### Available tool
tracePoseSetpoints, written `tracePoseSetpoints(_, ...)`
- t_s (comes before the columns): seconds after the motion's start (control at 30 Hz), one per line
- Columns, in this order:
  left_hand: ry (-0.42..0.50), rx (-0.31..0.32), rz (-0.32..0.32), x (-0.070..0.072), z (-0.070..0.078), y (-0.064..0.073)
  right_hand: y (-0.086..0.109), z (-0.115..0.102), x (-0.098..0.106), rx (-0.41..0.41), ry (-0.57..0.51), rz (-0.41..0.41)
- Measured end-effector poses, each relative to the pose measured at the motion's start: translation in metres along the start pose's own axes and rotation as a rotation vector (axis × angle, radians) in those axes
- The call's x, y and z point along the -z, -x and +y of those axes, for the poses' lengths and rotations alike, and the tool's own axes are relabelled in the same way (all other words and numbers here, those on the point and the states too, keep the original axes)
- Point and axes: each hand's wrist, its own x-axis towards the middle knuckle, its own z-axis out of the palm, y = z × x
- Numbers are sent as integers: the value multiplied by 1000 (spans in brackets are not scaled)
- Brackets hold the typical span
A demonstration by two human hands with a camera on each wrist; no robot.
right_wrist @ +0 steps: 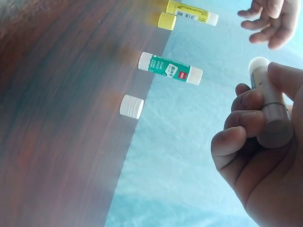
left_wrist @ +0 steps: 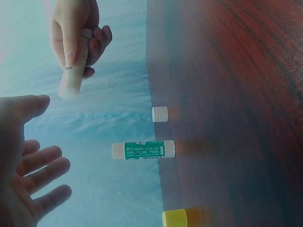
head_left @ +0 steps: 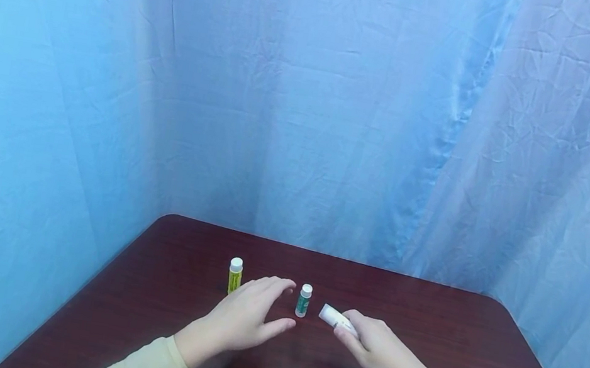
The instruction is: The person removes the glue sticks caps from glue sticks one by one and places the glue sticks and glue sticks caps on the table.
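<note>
My right hand (head_left: 386, 355) grips a white glue stick (head_left: 335, 318) tilted above the table, its far end pointing left. The fingers curl round its lower part in the right wrist view. A green-labelled glue stick (head_left: 303, 301) stands upright between the two hands. My left hand (head_left: 247, 315) hovers to its left, thumb and fingers spread apart, holding nothing. Behind that hand stands a yellow glue stick (head_left: 235, 275) with a white top, partly covered in the head view. A white ribbed cap (right_wrist: 131, 107) and a yellow cap (right_wrist: 167, 21) sit on the table in the right wrist view.
The dark red-brown table (head_left: 475, 357) has rounded far corners. Blue cloth curtains (head_left: 316, 117) hang behind it and along both sides. Both small caps are hidden in the head view.
</note>
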Motion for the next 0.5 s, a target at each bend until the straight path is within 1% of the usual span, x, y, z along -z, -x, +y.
tracePoseSetpoints(0.07,1,-19,-15,0,0,-2,-1,-1,-2,13,-1,-5)
tracePoseSetpoints(0.13,-7,-52,-27,0,-1,-3,-2,-1,-3,29,4,-9)
tracePoseSetpoints(0.33,-50,-177,-36,1,2,-7,-5,-3,-7,72,5,-32)
tracePoseSetpoints(0.4,-70,-204,-36,0,3,-8,-5,-4,-9,83,-5,-47)
tracePoseSetpoints(0.5,-98,-229,-46,-2,4,-9,-5,-5,-10,101,-24,-70)
